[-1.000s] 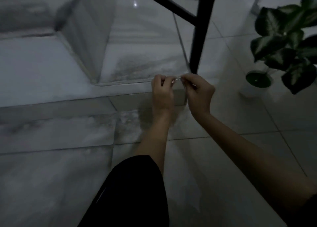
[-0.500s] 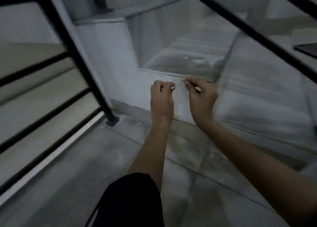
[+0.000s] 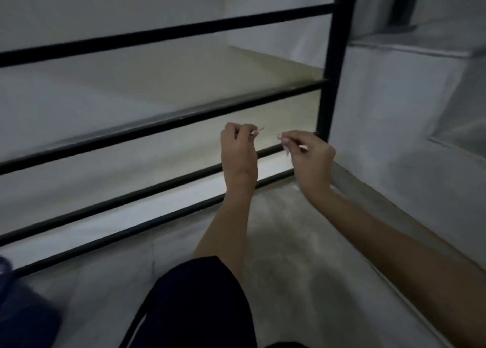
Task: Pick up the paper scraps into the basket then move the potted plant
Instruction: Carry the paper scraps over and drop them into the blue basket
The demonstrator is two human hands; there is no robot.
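My left hand (image 3: 238, 150) is held out in front of me, fingers pinched on a small pale paper scrap (image 3: 256, 132) that sticks out to the right. My right hand (image 3: 310, 153) is level with it, pinched on another small pale paper scrap (image 3: 283, 144). A gap of a few centimetres separates the two scraps. Both hands hover in front of a black railing. Neither the basket nor the potted plant is in view.
A black metal railing (image 3: 163, 126) with horizontal bars and an upright post (image 3: 334, 66) stands just beyond my hands. A white wall or step (image 3: 394, 105) rises at the right. Grey tiled floor (image 3: 302, 255) lies below. My dark-clothed knee (image 3: 200, 303) fills the bottom centre.
My view has swung left from the potted plant and the steps to the railing. My hands, touching together before, have drawn apart, each now holding a scrap.
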